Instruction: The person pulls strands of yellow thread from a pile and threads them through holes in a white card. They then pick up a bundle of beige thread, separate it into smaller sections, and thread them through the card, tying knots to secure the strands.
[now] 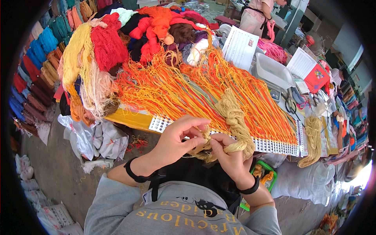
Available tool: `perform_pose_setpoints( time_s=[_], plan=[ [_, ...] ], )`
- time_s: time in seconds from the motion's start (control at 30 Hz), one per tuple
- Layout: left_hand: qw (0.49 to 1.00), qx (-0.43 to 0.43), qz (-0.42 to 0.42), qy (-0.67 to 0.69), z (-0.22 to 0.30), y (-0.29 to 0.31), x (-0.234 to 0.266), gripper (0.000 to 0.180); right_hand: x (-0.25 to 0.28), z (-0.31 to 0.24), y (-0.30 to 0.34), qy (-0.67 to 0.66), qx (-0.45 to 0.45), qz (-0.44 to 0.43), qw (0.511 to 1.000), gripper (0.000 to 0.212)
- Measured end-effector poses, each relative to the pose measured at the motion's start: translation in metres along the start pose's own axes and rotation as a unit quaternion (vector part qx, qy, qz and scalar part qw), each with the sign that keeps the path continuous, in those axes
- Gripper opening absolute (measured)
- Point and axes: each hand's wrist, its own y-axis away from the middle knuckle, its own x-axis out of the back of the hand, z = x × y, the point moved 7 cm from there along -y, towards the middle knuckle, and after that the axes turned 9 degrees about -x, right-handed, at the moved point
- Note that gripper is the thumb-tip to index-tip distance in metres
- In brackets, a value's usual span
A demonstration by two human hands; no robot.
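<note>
A tan skein of yarn (234, 113) lies bunched over the near edge of the table, its lower end gathered at my hands. My left hand (176, 137) pinches a bit of this yarn between thumb and fingers. Close against it, my right hand (229, 158) also pinches the yarn, with a loop of the skein passing across its fingers. Beyond both hands, long orange and yellow yarn strands (176, 94) spread over the table, their near ends along a white punched card strip (270, 146). Exactly where the tan strands cross between my fingertips is hard to make out.
Another tan skein (312, 137) hangs over the table edge at right. Near it are scissors (290, 105) and a clear plastic tub (274, 71). Colourful yarn heaps (109, 43) cover the far left. A green basket (264, 172) stands below; a person (256, 15) is at the back.
</note>
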Motion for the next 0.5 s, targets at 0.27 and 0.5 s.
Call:
perform_pose_setpoints(
  time_s=[0.27, 0.5],
  plan=[
    [0.999, 0.011, 0.005, 0.035, 0.000, -0.002, 0.008, 0.038, 0.012, 0.007, 0.004, 0.037, 0.002, 0.062, 0.997, 0.012],
    [0.995, 0.034, 0.004, 0.092, -0.009, 0.002, -0.002, 0.045, 0.008, -0.007, 0.001, 0.033, 0.038, 0.043, 0.998, 0.011]
  ],
)
